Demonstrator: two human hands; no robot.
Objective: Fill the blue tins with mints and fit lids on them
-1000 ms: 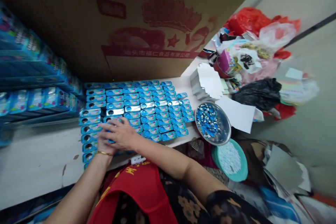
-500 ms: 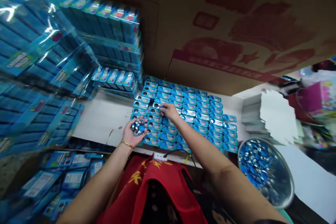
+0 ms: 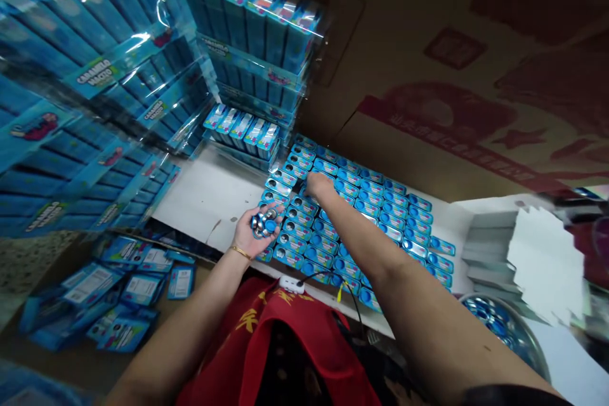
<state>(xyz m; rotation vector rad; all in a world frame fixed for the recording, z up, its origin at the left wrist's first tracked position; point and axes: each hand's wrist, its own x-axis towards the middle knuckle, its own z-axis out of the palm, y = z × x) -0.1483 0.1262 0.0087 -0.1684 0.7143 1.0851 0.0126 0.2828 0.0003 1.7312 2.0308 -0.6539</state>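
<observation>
My left hand lies palm up, cupped around several small round blue and silver pieces, at the near left edge of the laid-out boxes. Rows of flat blue boxes cover the white table; those in the left columns show a dark round spot, many others a blue round one. Over the left part of these rows, my right hand is bent down with its fingers drawn together. The back of that hand hides its fingertips, so whatever they hold cannot be made out.
Film-wrapped stacks of blue packs rise at the left and back. A large carton walls off the far side. At right stand a pile of white card and a metal basin of blue pieces. Loose blue packs lie lower left.
The view has turned, so the scene sits differently. My right hand has moved slightly farther up the box rows and now hides its fingertips. My left hand still cups the round pieces.
</observation>
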